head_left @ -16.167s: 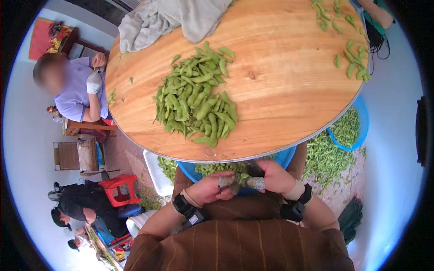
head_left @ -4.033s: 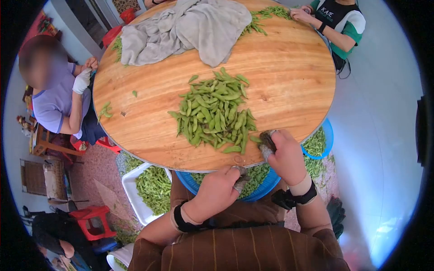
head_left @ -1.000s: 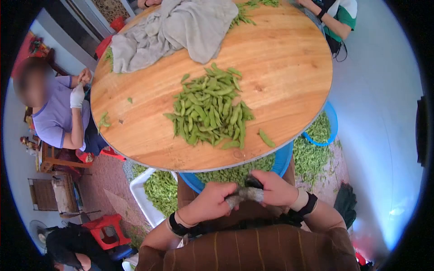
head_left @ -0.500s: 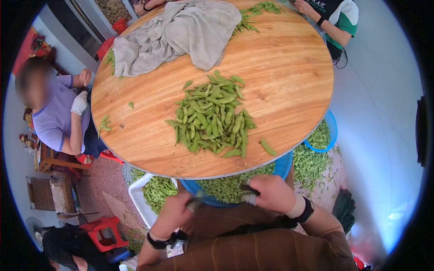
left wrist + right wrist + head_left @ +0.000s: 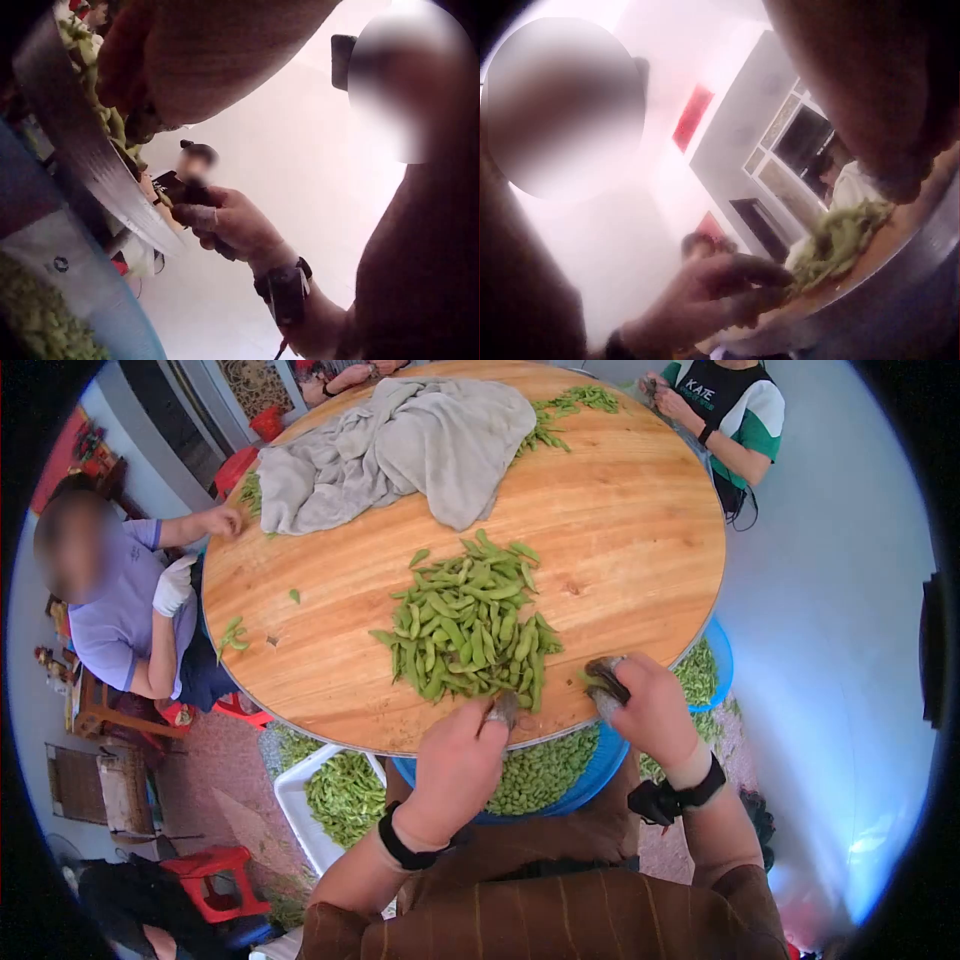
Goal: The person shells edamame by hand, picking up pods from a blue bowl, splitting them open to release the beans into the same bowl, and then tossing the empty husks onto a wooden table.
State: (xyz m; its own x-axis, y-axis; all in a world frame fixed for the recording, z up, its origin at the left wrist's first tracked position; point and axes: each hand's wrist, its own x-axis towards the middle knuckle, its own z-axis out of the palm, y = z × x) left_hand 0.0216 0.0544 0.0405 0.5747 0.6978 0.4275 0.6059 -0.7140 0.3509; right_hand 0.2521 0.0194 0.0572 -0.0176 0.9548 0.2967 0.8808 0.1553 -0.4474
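At the far left, a person in a purple shirt [image 5: 125, 595] sits by the round wooden worktop [image 5: 630, 550], a white glove [image 5: 174, 586] on one hand and the other hand at the worktop's edge. A small cluster of pods [image 5: 232, 634] lies near that edge. Below, a white tray [image 5: 293, 818] holds more green pods, with a red stool [image 5: 215, 880] further down. A crumpled grey cloth [image 5: 400, 455] covers part of the worktop's far side.

Of the two working hands, the left hand [image 5: 458, 760] reaches over the near rim, its covered fingertips close together at the lower edge of the pod pile [image 5: 465, 622]; I cannot tell whether they grip a pod. The pile sits on the worktop just beyond. Under the rim, a blue basin [image 5: 588, 792] holds loose green beans. To the right, the right hand [image 5: 652, 708] is closed round a green pod [image 5: 163, 197] and a dark object [image 5: 606, 678], above the worktop's near edge. Further right are a blue basket [image 5: 725, 665] of greens and a person in a black, white and green top [image 5: 738, 410].
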